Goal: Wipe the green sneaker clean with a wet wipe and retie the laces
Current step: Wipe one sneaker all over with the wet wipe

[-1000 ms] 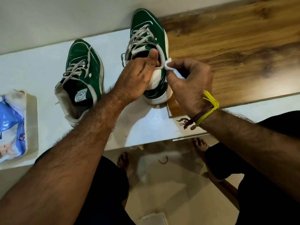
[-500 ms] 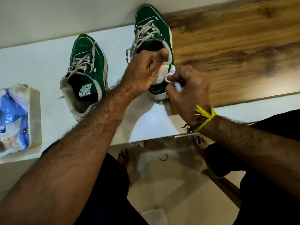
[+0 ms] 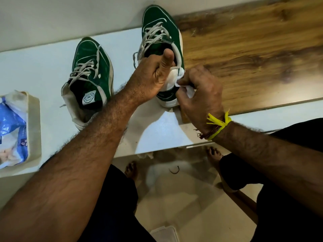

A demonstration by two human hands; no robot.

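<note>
Two green sneakers with grey-white laces stand on a white shelf (image 3: pixel 43 67). My left hand (image 3: pixel 152 74) grips the heel collar of the right-hand sneaker (image 3: pixel 160 30), thumb raised over its opening. My right hand (image 3: pixel 201 95) pinches a crumpled white wet wipe (image 3: pixel 185 86) against that shoe's outer heel side, by the white trim. The laces on this shoe lie loose over the tongue. The other sneaker (image 3: pixel 89 74) stands to the left, untouched, laces slack.
A blue and white wipes packet (image 3: pixel 12 126) lies in a cream tray (image 3: pixel 34 124) at the left edge. A wooden board (image 3: pixel 253 55) lies to the right of the held shoe. Below the shelf edge are tiled floor, my bare feet and a white container (image 3: pixel 166 233).
My right hand with the wipe has slid from the top of the heel collar down the shoe's outer side. My left hand keeps its grip on the heel.
</note>
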